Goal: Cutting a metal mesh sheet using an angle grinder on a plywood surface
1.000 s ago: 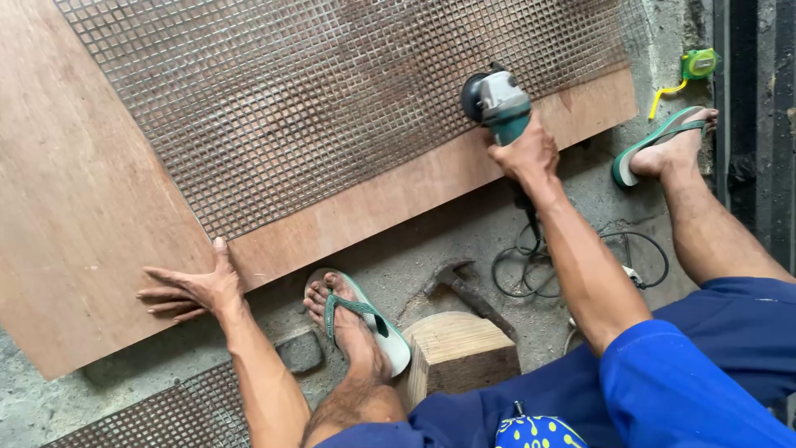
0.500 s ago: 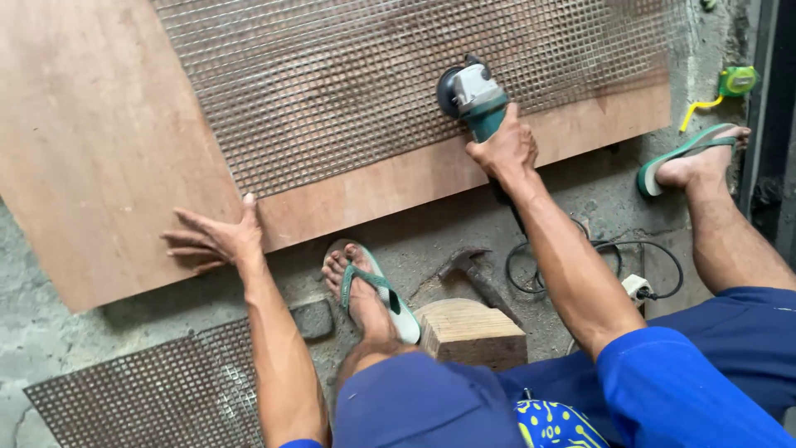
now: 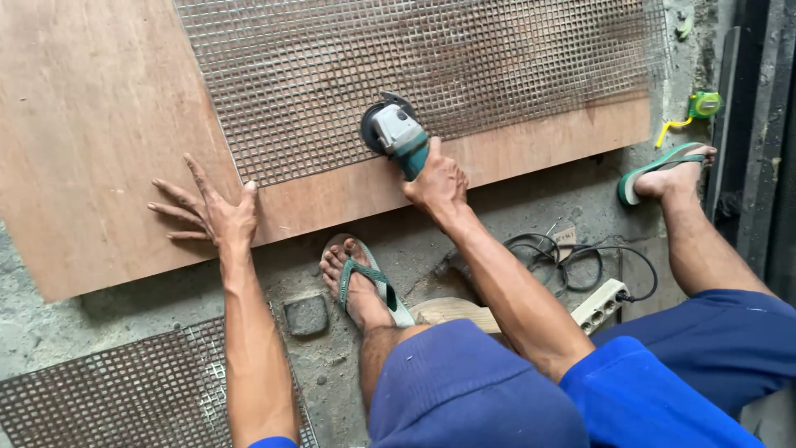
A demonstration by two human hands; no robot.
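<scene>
Lying flat on the concrete floor [image 3: 497, 216], the plywood sheet [image 3: 91, 141] carries the wire mesh panel [image 3: 431, 75], whose near edge runs left to right just ahead of both hands. The right hand [image 3: 437, 181] is clamped around the green angle grinder [image 3: 396, 131], body pointing up-left, disc at the mesh edge. The left hand [image 3: 209, 211] presses flat, fingers spread, beside the mesh's near-left corner. Since half a second ago the grinder sits further left along that edge.

A second mesh panel [image 3: 124, 390] is lying on the concrete floor [image 3: 50, 332] at lower left — a white power strip [image 3: 604, 304] with coiled black cable [image 3: 555, 261] sitting at right — a green tape measure [image 3: 705, 104] resting near the wall.
</scene>
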